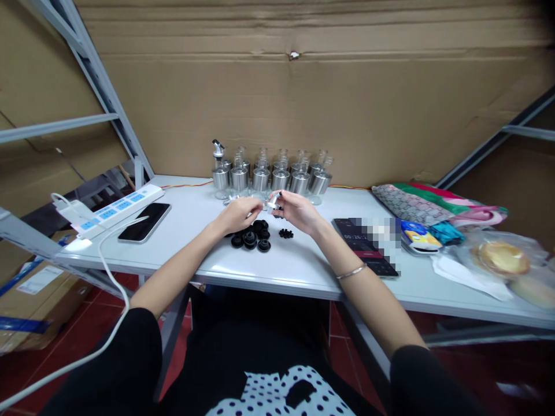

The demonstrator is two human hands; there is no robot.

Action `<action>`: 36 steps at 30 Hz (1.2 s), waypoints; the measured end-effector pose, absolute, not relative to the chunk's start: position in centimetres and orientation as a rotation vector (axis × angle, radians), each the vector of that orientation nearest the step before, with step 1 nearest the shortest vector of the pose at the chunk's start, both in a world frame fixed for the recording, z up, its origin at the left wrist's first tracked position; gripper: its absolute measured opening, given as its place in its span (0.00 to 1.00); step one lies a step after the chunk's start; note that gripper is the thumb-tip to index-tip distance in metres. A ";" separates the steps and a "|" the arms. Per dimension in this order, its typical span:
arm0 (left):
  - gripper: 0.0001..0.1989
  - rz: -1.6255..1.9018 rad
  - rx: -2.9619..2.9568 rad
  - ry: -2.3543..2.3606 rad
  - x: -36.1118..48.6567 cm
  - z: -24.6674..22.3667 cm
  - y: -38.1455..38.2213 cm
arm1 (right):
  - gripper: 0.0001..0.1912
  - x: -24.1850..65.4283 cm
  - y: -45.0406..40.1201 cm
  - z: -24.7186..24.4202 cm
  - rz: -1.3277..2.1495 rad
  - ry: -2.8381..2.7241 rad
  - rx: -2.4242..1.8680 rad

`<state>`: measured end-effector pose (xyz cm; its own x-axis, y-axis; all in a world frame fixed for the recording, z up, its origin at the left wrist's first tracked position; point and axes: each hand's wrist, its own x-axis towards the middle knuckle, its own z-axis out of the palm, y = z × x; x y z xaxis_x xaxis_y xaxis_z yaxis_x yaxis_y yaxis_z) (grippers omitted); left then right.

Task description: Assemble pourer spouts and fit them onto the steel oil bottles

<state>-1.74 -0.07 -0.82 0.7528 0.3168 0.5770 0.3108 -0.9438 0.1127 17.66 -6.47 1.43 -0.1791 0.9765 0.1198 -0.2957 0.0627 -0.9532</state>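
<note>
My right hand [298, 212] is closed on a small white and silver spout [273, 202] above the middle of the table. Close to its left side, my left hand [241, 214] has its fingers bent together near the spout; what they hold, if anything, is too small to name. Below the hands lie black round stoppers [250, 238] in a loose pile, with a cluster of small black pieces [286, 233] to their right. Behind stand several glass bottles with metal sleeves [260, 179]; the leftmost front one bears a pourer [218, 148].
On the left of the white table [277, 276] are a power strip [121, 207], a white cable and a phone [145, 222]. To the right lie a blurred tablet or phone [366, 245], a snack packet [420, 236], folded cloth [437, 205] and bagged food [503, 258]. Cardboard rises behind.
</note>
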 end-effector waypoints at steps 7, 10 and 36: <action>0.09 0.748 2.920 0.458 -2.3 -1.2 0.2 | 0.18 17.7 -6.4 1.8 1.472 -1.020 -0.911; 0.07 0.684 2.921 0.454 -2.2 -1.3 0.4 | 0.18 17.7 -6.4 1.9 1.496 -0.992 -0.950; 0.10 0.946 2.662 0.755 -1.7 -1.2 -0.1 | 0.14 17.1 -6.2 0.8 1.569 -1.040 -0.829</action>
